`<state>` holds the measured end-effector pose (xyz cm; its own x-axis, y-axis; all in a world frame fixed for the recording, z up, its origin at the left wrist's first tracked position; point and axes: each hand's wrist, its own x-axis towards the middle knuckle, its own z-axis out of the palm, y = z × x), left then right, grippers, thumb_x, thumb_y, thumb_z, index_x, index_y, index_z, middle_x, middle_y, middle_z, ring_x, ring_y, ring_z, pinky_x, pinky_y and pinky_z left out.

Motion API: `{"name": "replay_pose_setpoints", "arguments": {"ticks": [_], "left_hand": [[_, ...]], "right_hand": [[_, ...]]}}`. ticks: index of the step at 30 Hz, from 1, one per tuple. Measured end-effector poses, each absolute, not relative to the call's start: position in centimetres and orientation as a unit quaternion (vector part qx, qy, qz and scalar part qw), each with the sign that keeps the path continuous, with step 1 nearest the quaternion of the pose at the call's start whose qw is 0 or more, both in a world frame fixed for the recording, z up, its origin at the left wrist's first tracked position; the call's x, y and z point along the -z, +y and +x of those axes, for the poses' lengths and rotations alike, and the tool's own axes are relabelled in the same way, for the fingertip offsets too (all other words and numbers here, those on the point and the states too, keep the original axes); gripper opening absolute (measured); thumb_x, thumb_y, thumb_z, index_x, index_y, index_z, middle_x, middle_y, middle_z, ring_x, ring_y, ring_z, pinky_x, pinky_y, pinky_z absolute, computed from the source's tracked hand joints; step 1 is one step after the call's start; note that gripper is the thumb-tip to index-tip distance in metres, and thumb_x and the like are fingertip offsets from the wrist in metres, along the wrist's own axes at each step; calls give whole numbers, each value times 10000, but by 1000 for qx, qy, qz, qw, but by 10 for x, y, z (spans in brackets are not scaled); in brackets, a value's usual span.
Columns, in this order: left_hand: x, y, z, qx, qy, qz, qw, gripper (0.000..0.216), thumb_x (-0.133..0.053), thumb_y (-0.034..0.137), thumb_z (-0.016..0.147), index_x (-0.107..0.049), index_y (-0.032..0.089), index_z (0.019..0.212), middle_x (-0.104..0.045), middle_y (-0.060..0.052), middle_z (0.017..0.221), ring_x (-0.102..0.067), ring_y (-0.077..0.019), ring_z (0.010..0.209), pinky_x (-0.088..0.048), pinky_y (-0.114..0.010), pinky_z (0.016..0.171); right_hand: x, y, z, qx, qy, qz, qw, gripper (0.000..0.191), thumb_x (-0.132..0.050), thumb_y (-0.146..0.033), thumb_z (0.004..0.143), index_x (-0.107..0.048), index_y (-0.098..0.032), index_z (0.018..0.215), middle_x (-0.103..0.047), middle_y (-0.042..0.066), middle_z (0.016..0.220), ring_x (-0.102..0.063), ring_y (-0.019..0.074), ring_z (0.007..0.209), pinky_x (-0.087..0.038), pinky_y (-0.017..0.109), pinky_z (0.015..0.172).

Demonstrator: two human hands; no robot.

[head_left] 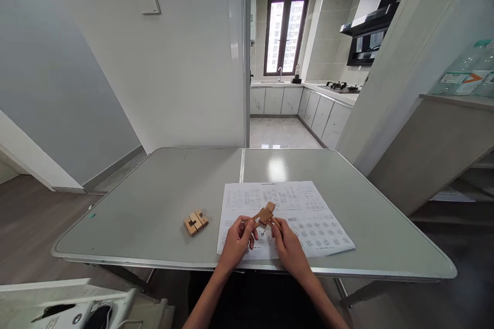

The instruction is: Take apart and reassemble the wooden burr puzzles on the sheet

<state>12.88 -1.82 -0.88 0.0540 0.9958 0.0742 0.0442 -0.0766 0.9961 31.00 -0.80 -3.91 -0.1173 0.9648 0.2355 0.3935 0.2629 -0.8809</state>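
Between my two hands is a small cluster of flat wooden puzzle pieces (pixel 265 215), held just over a printed sheet. My left hand (pixel 240 239) is closed, its fingertips pinching a thin wooden piece on the left side of the cluster. On the other side, my right hand (pixel 286 240) pinches a piece of the same cluster. How the pieces join is too small to make out. Rows of small diagrams cover the white instruction sheet (pixel 324 216) underneath. A blocky wooden puzzle (pixel 196 222) of light and darker pieces lies on the table to the left.
The grey-green folding table (pixel 154 190) has a metal rim and a seam across its middle. At lower left stands a white bin (pixel 65 293) with items inside. Plastic bottles (pixel 466 74) sit on a shelf at right. A kitchen opens beyond the table.
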Motion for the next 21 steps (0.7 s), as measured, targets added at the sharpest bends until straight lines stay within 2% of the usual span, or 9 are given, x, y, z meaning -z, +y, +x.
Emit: {"name": "replay_pose_setpoints", "arguments": {"ticks": [6,15,21], "left_hand": [[11,-20,128,-498,473,531,497,367,-563,554,978,-553,189,941,-697,-1,723,-541,-80,463,-418,-210,500],[10,-24,132,-459,483,561,492,368,-592,545,967,-559,184,901,-785,-70,790,-593,-109,480,-493,-244,532],[10,-26,132,-466,488,556,485,374,-595,555,963,-550,191,887,-795,-76,794,-597,-113,471,-510,-250,534]], "right_hand": [[35,-11,311,-388,-625,-478,481,338,-402,-537,1039,-560,-239,1065,-649,4,750,-621,213,601,-520,327,606],[35,-12,311,-388,-606,-483,500,347,-429,-525,1041,-559,-221,1147,-727,33,820,-668,221,683,-524,327,668],[37,-13,313,-392,-601,-484,501,375,-414,-507,1049,-534,-215,1250,-762,64,950,-618,195,615,-526,325,650]]}}
